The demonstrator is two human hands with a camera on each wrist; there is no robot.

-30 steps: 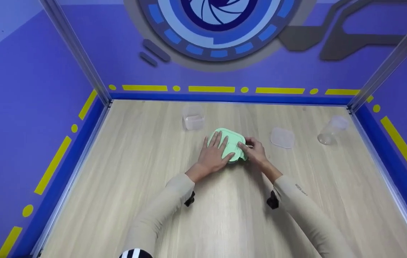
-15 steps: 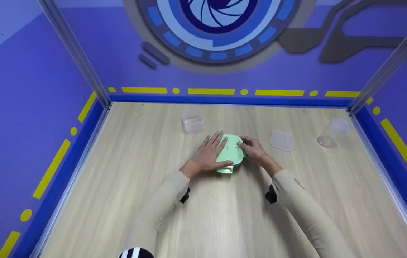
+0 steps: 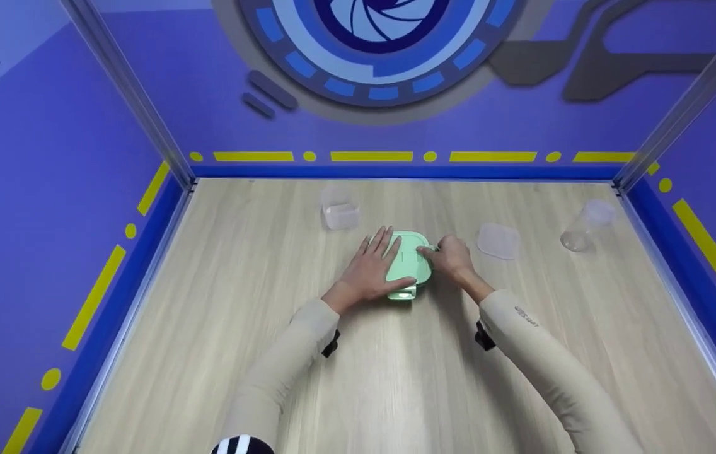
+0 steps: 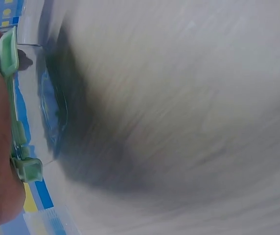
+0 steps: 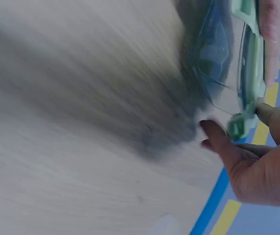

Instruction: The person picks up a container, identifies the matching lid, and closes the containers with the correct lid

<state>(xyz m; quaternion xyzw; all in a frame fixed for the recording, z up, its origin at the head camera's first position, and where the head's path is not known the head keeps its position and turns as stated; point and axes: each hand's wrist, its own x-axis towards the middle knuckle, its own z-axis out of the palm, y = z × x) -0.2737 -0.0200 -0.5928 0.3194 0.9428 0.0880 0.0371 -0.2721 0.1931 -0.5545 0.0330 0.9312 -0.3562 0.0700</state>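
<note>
Green lid point(image 3: 413, 268) on a clear box point(image 5: 216, 51), mid-table, between the clear tub point(image 3: 340, 209) at back left and the loose clear lid point(image 3: 498, 241) to the right. Your left hand point(image 3: 365, 271) lies flat on top, fingers spread, pinching nothing, thumb just beside the front clip point(image 3: 403, 294), which sticks out. Your right hand point(image 3: 452, 257) is at the right edge: thumb on the rim, fingers bent below the side clip point(image 5: 237, 127). Can't tell whether they actually pinch that flap. Step in hand looks like working the side clip; which way the flap is going isn't readable.

To do it well: put the left palm's weight straight down over the lid's middle, so the box doesn't slide or spin on the table point(image 3: 389, 378). Brace the right thumb on the rim and move the flap with the fingers only, at its middle; force on one corner would probably twist the hinge. Go easy, the clip may give suddenly. Mind the left thumb around the front clip.
</note>
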